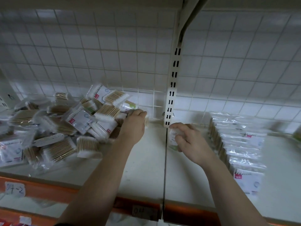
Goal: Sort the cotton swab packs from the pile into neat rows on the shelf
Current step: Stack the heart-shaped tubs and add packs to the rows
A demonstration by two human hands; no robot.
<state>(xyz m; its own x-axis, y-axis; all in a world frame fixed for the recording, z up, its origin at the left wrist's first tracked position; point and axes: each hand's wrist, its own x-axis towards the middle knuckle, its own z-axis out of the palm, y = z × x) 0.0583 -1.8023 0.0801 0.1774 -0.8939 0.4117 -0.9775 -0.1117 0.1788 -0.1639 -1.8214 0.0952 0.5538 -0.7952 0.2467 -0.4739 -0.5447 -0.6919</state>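
Left hand (133,126) grips pack (147,120) at pile (57,124) edge, right hand (190,141) second pack (174,136), shelf (146,168) between

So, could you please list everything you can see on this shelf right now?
pile of packs: too jumbled to count, clear wrap with tan sticks, left section.
row of packs: one row, clear and white, right section, running back to front.
left pack: one, clear, held at the pile's right edge.
right pack: one, clear, held over the seam.
shelf: one, white with orange front edge.
paper labels: two, white, on the orange edge.
wire grid: one, white, behind the shelf.
slotted upright: one, white, between the sections.
left-hand grip: one, holds the left pack.
right-hand grip: one, holds the right pack.
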